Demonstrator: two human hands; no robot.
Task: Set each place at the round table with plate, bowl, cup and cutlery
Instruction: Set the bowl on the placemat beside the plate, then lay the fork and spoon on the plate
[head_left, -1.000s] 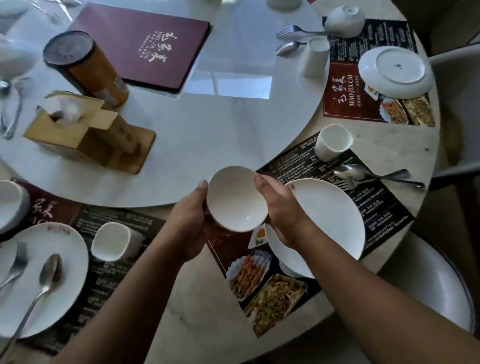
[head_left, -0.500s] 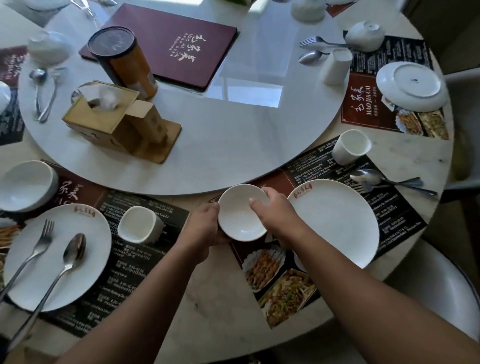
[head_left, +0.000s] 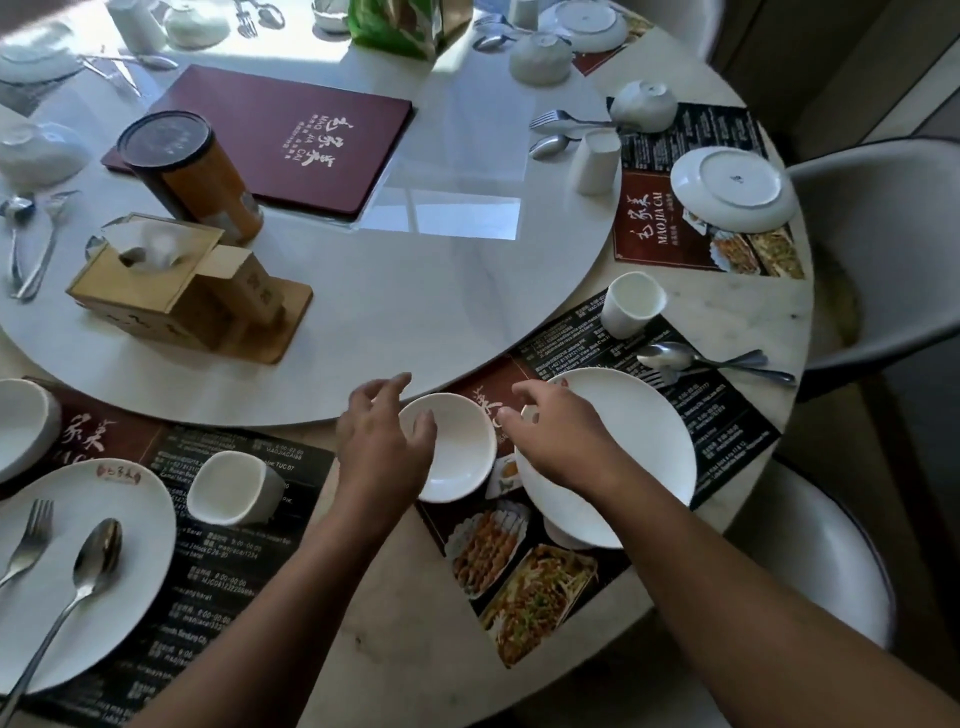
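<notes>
Your left hand (head_left: 382, 447) is spread open, fingers loose, right at the left edge of the bowl (head_left: 452, 447). I cannot tell if it touches. Your right hand (head_left: 556, 441) is open too, over the left side of the plate (head_left: 639, 431), and holds nothing. Half a second ago both hands gripped the bowl; now they have let go. The bowl sits open side up on the mat (head_left: 524, 566) on the counter (head_left: 405, 597), just left of the plate. It is round, so it has no long side.
</notes>
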